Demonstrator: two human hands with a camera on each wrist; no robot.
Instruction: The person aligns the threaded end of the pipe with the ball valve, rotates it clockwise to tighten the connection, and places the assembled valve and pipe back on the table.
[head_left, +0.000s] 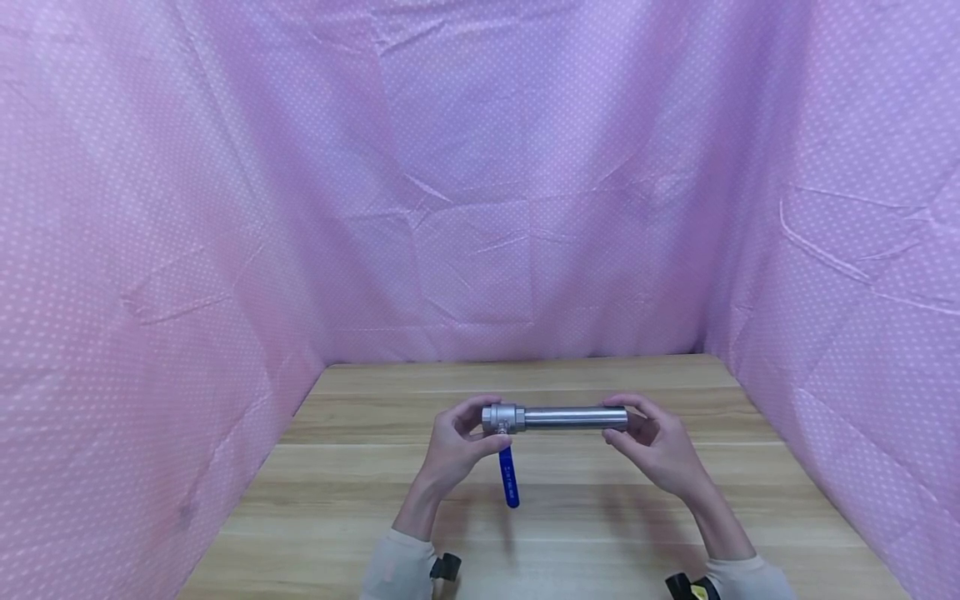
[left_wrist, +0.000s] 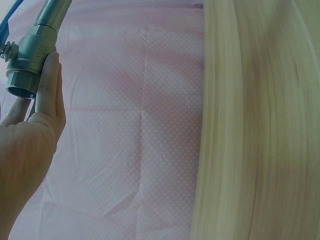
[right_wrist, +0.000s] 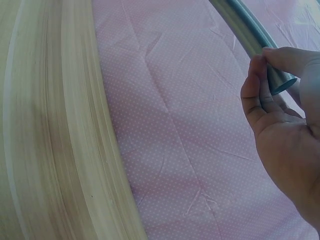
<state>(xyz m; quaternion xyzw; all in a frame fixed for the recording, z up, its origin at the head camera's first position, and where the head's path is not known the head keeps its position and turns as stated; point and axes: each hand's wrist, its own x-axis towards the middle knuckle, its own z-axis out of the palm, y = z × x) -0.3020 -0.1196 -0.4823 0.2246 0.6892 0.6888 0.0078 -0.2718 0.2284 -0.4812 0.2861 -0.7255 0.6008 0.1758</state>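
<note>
A steel ball valve [head_left: 504,417] with a blue lever handle [head_left: 509,477] is joined to a straight steel pipe [head_left: 573,417]. The pair is held level above the table, with the lever pointing toward the person. My left hand [head_left: 454,446] grips the valve body between thumb and fingers at its left end. At the other end, my right hand [head_left: 660,446] pinches the pipe's tip. The left wrist view shows the valve's open end [left_wrist: 21,90] beside the fingers. In the right wrist view, the pipe's end [right_wrist: 282,85] pokes out past the thumb and fingertips.
A wooden table [head_left: 420,550] spreads below both hands. Pink dotted cloth [head_left: 480,183] hangs behind it and on both sides. Dark straps with small devices [head_left: 446,567] sit at the cuffs of the light sleeves [head_left: 401,567].
</note>
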